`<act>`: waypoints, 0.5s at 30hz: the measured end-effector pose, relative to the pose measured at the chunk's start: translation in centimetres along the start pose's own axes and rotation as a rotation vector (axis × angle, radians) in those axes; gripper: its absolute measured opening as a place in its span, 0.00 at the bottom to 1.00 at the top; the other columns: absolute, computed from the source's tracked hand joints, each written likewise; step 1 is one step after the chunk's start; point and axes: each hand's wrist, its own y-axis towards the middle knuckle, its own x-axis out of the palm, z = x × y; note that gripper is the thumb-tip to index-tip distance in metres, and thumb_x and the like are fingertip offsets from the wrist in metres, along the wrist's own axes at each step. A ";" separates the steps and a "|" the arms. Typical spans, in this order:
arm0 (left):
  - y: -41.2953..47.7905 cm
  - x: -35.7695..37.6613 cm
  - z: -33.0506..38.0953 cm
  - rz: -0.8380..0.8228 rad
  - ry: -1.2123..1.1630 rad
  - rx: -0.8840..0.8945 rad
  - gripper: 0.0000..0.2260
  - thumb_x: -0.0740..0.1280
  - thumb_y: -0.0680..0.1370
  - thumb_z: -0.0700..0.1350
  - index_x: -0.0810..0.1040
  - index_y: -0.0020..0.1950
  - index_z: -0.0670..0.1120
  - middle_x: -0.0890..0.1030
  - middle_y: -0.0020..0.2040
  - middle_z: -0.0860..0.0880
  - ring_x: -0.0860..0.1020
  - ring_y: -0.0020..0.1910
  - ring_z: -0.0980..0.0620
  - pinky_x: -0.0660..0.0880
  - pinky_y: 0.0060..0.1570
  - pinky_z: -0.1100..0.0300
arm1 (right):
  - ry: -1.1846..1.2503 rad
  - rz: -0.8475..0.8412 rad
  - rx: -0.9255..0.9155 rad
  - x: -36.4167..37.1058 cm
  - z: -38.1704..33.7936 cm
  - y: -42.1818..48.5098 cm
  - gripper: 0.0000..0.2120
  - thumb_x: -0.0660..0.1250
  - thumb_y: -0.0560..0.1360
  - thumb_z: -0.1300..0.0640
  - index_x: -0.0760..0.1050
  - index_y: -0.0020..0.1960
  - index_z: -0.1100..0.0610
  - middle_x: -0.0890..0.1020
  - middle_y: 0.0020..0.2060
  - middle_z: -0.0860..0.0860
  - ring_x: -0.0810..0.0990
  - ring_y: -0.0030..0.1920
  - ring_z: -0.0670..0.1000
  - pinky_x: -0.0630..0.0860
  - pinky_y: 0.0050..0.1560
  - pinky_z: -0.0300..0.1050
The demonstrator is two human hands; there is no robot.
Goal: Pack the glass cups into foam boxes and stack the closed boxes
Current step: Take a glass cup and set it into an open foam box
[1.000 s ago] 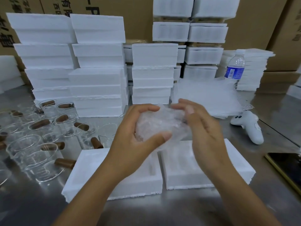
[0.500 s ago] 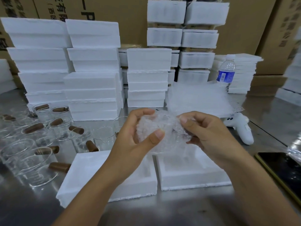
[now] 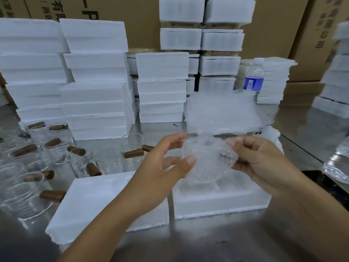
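Both hands meet at the centre of the frame around a rounded bubble-wrapped bundle, held in the air above the table. The wrap is clear and pebbled, and a curved glassy edge shows through on its left side. The left hand grips it with the thumb pressed on the front and the fingers curled behind. The right hand pinches the crumpled wrap on the right with bent fingers.

Directly below, at lower centre, lies an open foam box half, white and grainy with moulded hollows and rough edges. Just beside it on the left is a flat-topped foam block.

Bare glass cups, clear cylinders with stubby brown handles, crowd the left of the brushed steel table. Closed foam boxes stand in squared stacks across the upper half, before brown cardboard cartons. A loose pile of bubble-wrap sheets lies just behind the hands, and a clear plastic water bottle with a blue label stands at upper right.
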 end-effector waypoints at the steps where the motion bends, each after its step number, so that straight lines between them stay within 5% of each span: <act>1: 0.0 0.0 0.0 -0.023 0.081 -0.023 0.22 0.67 0.66 0.69 0.69 0.59 0.74 0.71 0.54 0.77 0.75 0.54 0.71 0.77 0.51 0.63 | -0.031 -0.007 -0.001 0.0 0.3 0.0 0.19 0.69 0.61 0.52 0.76 0.42 0.67 0.75 0.38 0.60 0.74 0.42 0.57 0.78 0.33 0.37; 4: -0.1 -0.4 -0.1 -0.081 0.216 -0.069 0.22 0.62 0.64 0.69 0.66 0.58 0.79 0.67 0.58 0.80 0.70 0.56 0.76 0.73 0.55 0.68 | -0.045 -0.038 -0.004 0.3 1.2 0.0 0.14 0.69 0.63 0.54 0.76 0.42 0.65 0.78 0.38 0.60 0.75 0.39 0.55 0.80 0.35 0.39; 7: 0.0 -0.7 0.1 -0.121 0.274 -0.103 0.22 0.61 0.63 0.70 0.68 0.57 0.78 0.70 0.60 0.75 0.71 0.54 0.77 0.70 0.47 0.78 | -0.087 -0.035 -0.012 0.2 1.5 0.0 0.07 0.68 0.70 0.59 0.77 0.43 0.64 0.79 0.37 0.58 0.77 0.37 0.53 0.79 0.35 0.38; 11: 0.2 -0.8 -0.3 -0.100 0.281 -0.107 0.21 0.64 0.62 0.67 0.73 0.55 0.72 0.76 0.57 0.68 0.76 0.55 0.69 0.74 0.54 0.70 | -0.268 -0.075 -0.059 -0.1 1.4 -0.2 0.03 0.69 0.72 0.61 0.79 0.41 0.60 0.83 0.36 0.50 0.81 0.34 0.46 0.80 0.36 0.39; 15: 0.2 -0.8 -0.5 -0.069 0.275 -0.101 0.19 0.65 0.62 0.66 0.77 0.52 0.68 0.77 0.53 0.69 0.77 0.53 0.67 0.73 0.50 0.75 | -0.445 -0.135 -0.128 -0.1 1.9 -0.2 0.03 0.68 0.73 0.59 0.79 0.41 0.57 0.81 0.31 0.44 0.77 0.29 0.42 0.75 0.33 0.35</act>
